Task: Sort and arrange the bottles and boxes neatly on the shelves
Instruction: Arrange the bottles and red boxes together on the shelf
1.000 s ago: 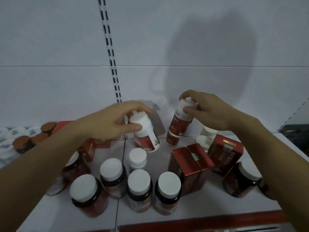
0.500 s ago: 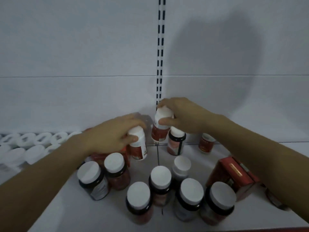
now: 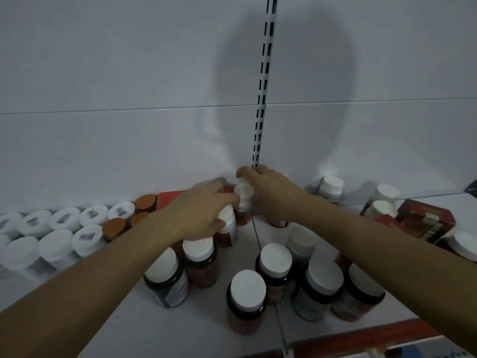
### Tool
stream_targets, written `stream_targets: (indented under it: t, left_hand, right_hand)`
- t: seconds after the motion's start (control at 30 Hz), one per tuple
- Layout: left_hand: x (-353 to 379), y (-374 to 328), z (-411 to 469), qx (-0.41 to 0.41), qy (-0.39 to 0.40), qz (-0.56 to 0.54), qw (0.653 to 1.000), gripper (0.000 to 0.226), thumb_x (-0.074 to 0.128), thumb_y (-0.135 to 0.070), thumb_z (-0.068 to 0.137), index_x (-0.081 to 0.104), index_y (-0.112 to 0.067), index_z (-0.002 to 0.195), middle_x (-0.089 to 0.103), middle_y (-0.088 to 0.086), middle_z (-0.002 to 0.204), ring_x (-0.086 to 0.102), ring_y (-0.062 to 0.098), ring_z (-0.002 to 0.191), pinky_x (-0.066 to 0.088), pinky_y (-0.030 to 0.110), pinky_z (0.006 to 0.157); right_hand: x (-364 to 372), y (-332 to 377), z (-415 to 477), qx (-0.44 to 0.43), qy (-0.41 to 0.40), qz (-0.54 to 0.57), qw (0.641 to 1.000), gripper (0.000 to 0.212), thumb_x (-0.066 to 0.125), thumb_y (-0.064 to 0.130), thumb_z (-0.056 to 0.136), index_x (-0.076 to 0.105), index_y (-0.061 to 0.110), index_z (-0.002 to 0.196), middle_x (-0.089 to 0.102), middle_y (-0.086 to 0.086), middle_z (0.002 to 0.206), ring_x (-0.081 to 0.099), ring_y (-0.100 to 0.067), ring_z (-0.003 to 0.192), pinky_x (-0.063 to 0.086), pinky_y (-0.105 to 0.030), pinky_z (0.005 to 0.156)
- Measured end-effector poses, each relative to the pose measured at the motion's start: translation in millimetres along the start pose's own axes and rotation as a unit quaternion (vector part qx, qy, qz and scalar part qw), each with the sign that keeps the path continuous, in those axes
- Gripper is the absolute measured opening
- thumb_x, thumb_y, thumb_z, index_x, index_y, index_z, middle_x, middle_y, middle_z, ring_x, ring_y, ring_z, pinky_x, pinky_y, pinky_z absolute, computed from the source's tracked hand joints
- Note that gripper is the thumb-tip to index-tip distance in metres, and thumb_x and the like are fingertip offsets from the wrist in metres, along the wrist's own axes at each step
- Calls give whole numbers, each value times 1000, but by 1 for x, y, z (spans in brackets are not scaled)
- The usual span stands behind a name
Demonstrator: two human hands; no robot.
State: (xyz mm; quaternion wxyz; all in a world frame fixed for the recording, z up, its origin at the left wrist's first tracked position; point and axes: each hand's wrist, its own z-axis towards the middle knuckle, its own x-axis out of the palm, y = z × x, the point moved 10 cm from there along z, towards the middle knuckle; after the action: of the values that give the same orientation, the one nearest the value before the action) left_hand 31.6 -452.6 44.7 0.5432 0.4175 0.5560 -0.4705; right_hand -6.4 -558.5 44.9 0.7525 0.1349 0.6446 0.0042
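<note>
My left hand grips a white bottle with a red label near the back of the white shelf. My right hand holds a second white-and-red bottle by its top, right against the back wall at the slotted upright. The two bottles stand side by side and almost touch. Several dark jars with white lids cluster in front of my hands. A red box sits at the right.
Rows of white-lidded jars and brown-lidded jars fill the left of the shelf. White bottles stand at the back right. Another red box lies behind my left hand. A red shelf edge runs along the front.
Both hands have pushed their bottles further back toward the wall and closer together. The view has shifted left, showing more white-lidded jars on the left.
</note>
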Motion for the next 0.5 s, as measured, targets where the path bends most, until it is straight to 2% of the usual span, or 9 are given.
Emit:
stream_targets:
  t: [0.17,0.23,0.3,0.4,0.5]
  left_hand:
    - [-2,3,5,17,35,60,997,49,64,-39,91,44,-38,137,39,-7,145,50,21,121,42,29,79]
    - [-2,3,6,10,64,71,995,47,60,-42,94,42,-38,136,48,-6,131,53,19,106,44,31,75]
    - [-6,0,12,8,81,86,993,45,57,-45,95,38,-40,135,49,-7,115,50,16,93,40,32,68]
    - [-19,-14,28,23,50,78,995,43,54,-47,96,38,-39,135,50,-8,112,49,16,95,37,32,70]
    - [-21,-32,45,45,30,66,996,44,52,-47,97,37,-41,138,52,-6,119,55,20,104,41,34,74]
  right_hand:
    - [-50,-27,-33,18,-73,-16,997,53,62,17,90,44,25,139,55,-6,123,63,-28,92,55,-44,78]
    - [-69,-53,-48,50,-118,-16,992,44,63,16,92,50,21,134,57,-6,119,64,-27,93,55,-42,78]
    - [-76,-90,-61,113,-129,-19,985,42,63,16,92,52,20,132,56,-8,119,62,-29,97,54,-42,81]
    - [-60,-139,-69,192,-23,-38,980,48,62,25,94,47,26,140,52,-11,123,56,-33,111,50,-43,93]
    - [-38,-150,-68,183,62,-47,980,50,63,30,92,50,28,141,54,-10,132,49,-31,125,40,-42,107]
